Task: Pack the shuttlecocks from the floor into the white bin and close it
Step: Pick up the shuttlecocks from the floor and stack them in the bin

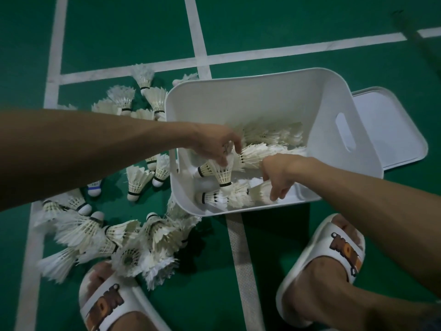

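Note:
The white bin point(338, 149) stands open on the green court floor with several white feather shuttlecocks lying inside. My left hand point(214, 145) reaches over the bin's left wall and holds a shuttlecock point(223, 174) by its feathers, cork pointing down. My right hand point(279, 175) is inside the bin near its front wall, fingers curled round a row of nested shuttlecocks point(241, 194) lying on the bin's bottom. Many loose shuttlecocks point(133, 232) lie scattered on the floor left of the bin.
The bin's white lid point(393, 130) lies flat on the floor behind the bin's right side. My feet in white slides point(329, 254) stand in front of the bin and the pile. White court lines point(198, 32) cross the floor.

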